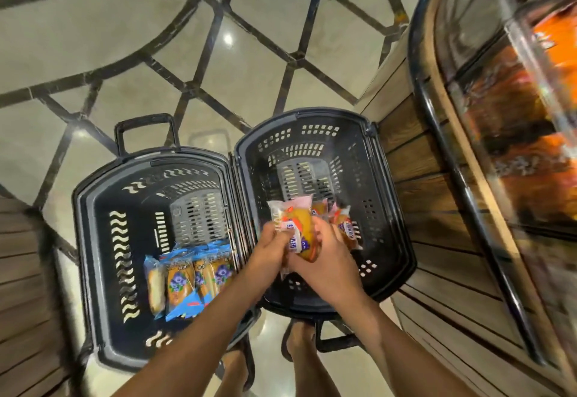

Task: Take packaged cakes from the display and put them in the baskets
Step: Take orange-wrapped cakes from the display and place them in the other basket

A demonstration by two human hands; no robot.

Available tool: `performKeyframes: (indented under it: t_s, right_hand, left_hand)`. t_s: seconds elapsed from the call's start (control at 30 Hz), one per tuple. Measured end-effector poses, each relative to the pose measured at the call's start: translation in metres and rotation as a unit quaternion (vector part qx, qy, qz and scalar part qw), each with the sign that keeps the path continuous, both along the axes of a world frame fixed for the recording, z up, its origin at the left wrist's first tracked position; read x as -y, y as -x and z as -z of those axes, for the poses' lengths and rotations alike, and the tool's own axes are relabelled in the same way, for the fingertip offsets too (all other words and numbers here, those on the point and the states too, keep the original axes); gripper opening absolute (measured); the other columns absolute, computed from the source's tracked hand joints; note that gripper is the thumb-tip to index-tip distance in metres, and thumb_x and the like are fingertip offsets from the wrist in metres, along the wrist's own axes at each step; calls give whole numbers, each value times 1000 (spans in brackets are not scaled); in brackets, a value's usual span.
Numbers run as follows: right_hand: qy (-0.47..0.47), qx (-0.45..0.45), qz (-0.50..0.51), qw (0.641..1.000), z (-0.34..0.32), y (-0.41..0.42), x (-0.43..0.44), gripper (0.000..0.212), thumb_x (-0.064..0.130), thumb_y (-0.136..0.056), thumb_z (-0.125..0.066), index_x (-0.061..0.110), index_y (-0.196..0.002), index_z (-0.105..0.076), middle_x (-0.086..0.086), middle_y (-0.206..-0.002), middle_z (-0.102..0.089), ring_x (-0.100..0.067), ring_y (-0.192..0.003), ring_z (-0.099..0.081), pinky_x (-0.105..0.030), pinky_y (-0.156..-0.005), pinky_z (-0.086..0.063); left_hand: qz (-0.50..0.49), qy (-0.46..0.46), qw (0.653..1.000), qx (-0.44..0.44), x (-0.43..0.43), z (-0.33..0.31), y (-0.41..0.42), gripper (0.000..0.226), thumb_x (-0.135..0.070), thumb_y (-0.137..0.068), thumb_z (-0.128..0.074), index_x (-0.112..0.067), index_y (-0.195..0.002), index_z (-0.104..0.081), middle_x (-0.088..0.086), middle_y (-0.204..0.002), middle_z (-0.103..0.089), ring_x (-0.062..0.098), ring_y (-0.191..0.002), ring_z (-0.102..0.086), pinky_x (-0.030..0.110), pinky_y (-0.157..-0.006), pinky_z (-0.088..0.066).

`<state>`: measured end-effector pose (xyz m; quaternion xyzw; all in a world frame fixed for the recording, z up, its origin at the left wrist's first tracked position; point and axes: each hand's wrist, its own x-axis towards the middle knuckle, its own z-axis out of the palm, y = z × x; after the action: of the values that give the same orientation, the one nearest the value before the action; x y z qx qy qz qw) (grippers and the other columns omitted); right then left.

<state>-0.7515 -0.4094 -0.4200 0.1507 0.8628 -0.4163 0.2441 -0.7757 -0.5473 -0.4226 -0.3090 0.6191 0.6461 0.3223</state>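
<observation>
Blue cakes (184, 278) in left basket (93, 271)

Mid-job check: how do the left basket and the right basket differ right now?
The left basket holds blue-wrapped cakes; the right basket holds pink-and-orange ones. The left basket's vents are wavy, the right basket's rectangular. Left hand and right hand grip a pack over the right basket, not the left. Both are dark plastic, side by side.
</observation>
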Motion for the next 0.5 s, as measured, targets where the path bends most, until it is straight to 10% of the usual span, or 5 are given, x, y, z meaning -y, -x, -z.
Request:
performKeyframes:
  t_s: [0.2,0.33,0.5]
  right_hand:
    - [-77,10,15,997,25,10,-34,72,63,-73,-72,39,-136,-47,13,-123,-59,-13,-107,-62,-40,-86,-56]
    - [-136,56,61,987,71,15,-74,66,63,-70,-74,40,-126,-47,6,-121,-58,-19,-106,-64,-43,-88,-55]
    - [-198,138,61,969,145,12,-103,65,56,-74,-77,32,-124,-46,0,-117,-60,-27,-101,-64,-47,-85,-57]
  left_hand:
    - [188,14,979,-81,-10,16,-7,37,-34,-108,-51,-29,-144,-47,-8,-135,-63,-5,-114,-62,17,-98,-47]
    - [406,354,796,-275,15,50,-16,60,-48,-104,-45,-27,-159,-33,0,-161,-40,23,-154,-25,43,-127,-20]
    - [506,460,676,-275,44,92,-20,65,-52,-99,-32,-25,-158,-36,5,-171,-22,28,-160,-9,56,-128,-8]
